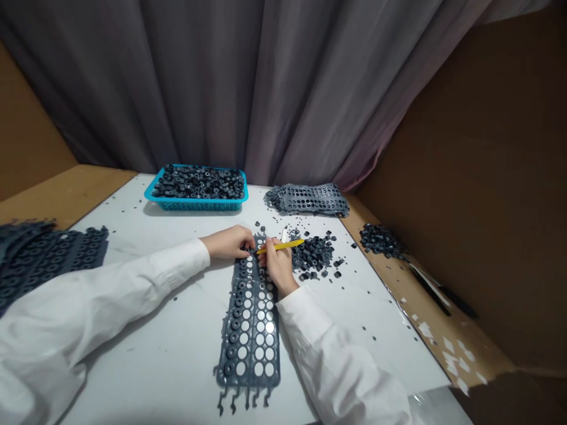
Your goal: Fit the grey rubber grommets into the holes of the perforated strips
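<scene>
A long dark grey rubber sheet (252,330) lies lengthwise before me, with rows of round holes. Thick rings still sit along its left row, while white shows through many other holes. At the sheet's far end, my left hand (231,242) has its fingers bent together over the left edge; whatever is pinched there is too small to make out. My right hand (278,265) grips a slim yellow pen-like tool (287,244), its tip pointing left toward the sheet near my left fingertips. Just right of that hand lies a heap of small dark rubber pieces (315,255).
A blue basket (199,205) full of small dark rings stands at the back. Punched sheets (312,199) are stacked back right, and more sheets (53,260) lie at left. Dark scraps (381,240), a black-handled tool (436,292) and white flakes (456,357) line the right side.
</scene>
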A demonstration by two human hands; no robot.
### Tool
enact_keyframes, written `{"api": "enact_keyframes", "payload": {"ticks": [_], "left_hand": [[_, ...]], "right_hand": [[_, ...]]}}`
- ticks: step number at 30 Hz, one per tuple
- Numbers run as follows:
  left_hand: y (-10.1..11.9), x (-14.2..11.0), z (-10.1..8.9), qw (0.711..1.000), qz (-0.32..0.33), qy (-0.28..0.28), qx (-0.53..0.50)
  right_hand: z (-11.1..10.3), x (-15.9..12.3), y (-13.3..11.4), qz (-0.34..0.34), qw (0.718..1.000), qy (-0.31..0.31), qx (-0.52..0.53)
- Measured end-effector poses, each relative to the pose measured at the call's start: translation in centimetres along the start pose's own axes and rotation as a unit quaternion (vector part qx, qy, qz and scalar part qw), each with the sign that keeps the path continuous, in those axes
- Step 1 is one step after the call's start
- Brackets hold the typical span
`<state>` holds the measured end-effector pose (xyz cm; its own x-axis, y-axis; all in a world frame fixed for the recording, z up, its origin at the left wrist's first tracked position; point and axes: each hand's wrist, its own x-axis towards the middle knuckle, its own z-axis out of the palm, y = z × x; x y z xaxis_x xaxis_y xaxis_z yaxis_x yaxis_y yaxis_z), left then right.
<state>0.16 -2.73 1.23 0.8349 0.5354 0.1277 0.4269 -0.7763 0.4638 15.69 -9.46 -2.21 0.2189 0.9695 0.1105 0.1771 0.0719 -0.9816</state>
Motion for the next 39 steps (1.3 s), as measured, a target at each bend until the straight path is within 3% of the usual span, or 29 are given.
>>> {"api": "enact_keyframes", "payload": {"ticks": [12, 18, 25, 30, 34, 36, 39], "left_hand": [[0.8, 0.3, -0.2, 0.993, 0.0, -0.046, 0.113], [0.3, 0.1, 0.0, 0.995, 0.006, -0.042, 0.095], [0.3, -0.2, 0.1, 0.994, 0.03, -0.041, 0.096], [1.1, -0.1, 0.4, 0.98, 0.034, -0.055, 0.187], [1.4, 0.0, 1.0, 0.961, 0.053, -0.07, 0.261], [1.3, -0.1, 1.2, 0.965, 0.058, -0.061, 0.25], [0.5, -0.2, 1.0, 0.988, 0.028, -0.02, 0.153]], "right_hand": [[0.0, 0.3, 0.1, -0.035, 0.998, -0.03, -0.035], [-0.1, 0.3, -0.1, 0.002, 1.0, -0.024, 0.001], [0.0, 0.3, 0.2, -0.036, 0.998, -0.041, -0.044], [0.0, 0.7, 0.4, -0.076, 0.991, -0.046, -0.096], [-0.1, 1.0, 0.5, -0.069, 0.992, -0.045, -0.099], [-0.1, 1.1, 0.7, -0.051, 0.994, -0.042, -0.091], [0.0, 1.2, 0.7, -0.014, 0.996, -0.046, -0.073]]}}
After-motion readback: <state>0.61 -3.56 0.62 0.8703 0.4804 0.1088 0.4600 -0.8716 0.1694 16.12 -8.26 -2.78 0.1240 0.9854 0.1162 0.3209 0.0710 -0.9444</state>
